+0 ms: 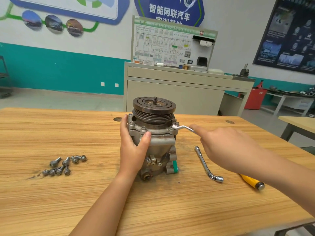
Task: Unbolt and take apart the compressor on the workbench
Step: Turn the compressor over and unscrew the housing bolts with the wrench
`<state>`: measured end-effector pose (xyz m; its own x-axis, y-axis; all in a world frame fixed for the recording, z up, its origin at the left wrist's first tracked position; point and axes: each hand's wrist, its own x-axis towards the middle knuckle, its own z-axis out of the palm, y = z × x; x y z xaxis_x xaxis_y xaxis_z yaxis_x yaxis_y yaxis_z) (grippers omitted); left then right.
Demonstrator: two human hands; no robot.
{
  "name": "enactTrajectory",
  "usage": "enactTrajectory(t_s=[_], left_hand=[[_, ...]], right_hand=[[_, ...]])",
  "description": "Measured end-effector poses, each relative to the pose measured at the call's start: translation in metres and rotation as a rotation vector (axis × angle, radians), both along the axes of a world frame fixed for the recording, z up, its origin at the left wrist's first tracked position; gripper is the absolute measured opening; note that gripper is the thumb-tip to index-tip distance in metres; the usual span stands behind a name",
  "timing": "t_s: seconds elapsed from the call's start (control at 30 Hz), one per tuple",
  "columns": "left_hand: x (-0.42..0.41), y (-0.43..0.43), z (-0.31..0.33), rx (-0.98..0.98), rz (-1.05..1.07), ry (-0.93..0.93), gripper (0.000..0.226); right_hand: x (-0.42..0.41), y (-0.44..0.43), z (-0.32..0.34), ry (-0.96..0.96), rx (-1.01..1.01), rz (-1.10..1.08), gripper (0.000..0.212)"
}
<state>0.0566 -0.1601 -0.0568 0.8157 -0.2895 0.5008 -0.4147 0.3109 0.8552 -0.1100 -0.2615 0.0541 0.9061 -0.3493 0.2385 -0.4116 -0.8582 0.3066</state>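
A grey metal compressor (160,147) stands upright in the middle of the wooden workbench (68,193), its dark grooved pulley (154,108) on top. Several bolts sit in the flange under the pulley. My left hand (133,143) grips the compressor's left side, thumb across the front. My right hand (226,149) holds the handle of a slim silver wrench (183,127), whose end sits on a flange bolt at the right.
Several loose bolts (64,165) lie on the bench at the left. An L-shaped socket wrench (207,165) lies right of the compressor, and a yellow-handled tool (252,182) pokes out under my right forearm. A beige training cabinet (179,92) stands behind the bench.
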Motion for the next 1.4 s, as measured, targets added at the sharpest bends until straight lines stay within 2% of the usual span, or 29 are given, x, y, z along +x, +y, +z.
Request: enactTrajectory(t_s=[0.1, 0.27, 0.37, 0.47, 0.6, 0.7, 0.93, 1.1, 1.3, 1.4], left_hand=[[0.001, -0.001, 0.0, -0.001, 0.001, 0.001, 0.086], [0.002, -0.002, -0.002, -0.015, -0.004, 0.006, 0.085], [0.003, -0.002, -0.003, -0.015, 0.002, -0.002, 0.082], [0.003, -0.002, -0.002, -0.012, 0.002, -0.01, 0.083], [0.003, -0.002, -0.002, -0.016, 0.008, -0.023, 0.083], [0.002, -0.002, -0.002, -0.019, 0.02, -0.028, 0.084], [0.002, -0.002, 0.0, -0.017, 0.011, -0.032, 0.082], [0.001, -0.001, 0.0, -0.016, 0.002, -0.015, 0.082], [0.003, -0.001, -0.001, -0.021, -0.002, -0.022, 0.079], [0.002, -0.001, 0.0, -0.012, 0.0, -0.019, 0.078]], right_hand=[[0.006, 0.01, 0.008, 0.06, -0.154, -0.015, 0.061], [0.014, 0.031, 0.019, 0.26, -0.369, 0.003, 0.06], [0.013, 0.03, 0.019, 0.343, -0.44, 0.009, 0.062], [0.011, 0.032, 0.025, 0.392, -0.481, 0.019, 0.052], [0.013, 0.044, 0.022, 0.482, -0.47, 0.041, 0.055], [0.015, 0.05, 0.02, 0.536, -0.536, 0.089, 0.053], [0.016, 0.023, 0.027, 0.403, -0.559, 0.048, 0.058], [0.04, -0.013, 0.027, 0.272, -0.472, 0.001, 0.035], [0.088, -0.047, -0.006, -0.02, -0.269, 0.241, 0.029], [0.085, -0.054, -0.008, -0.07, -0.266, 0.249, 0.032]])
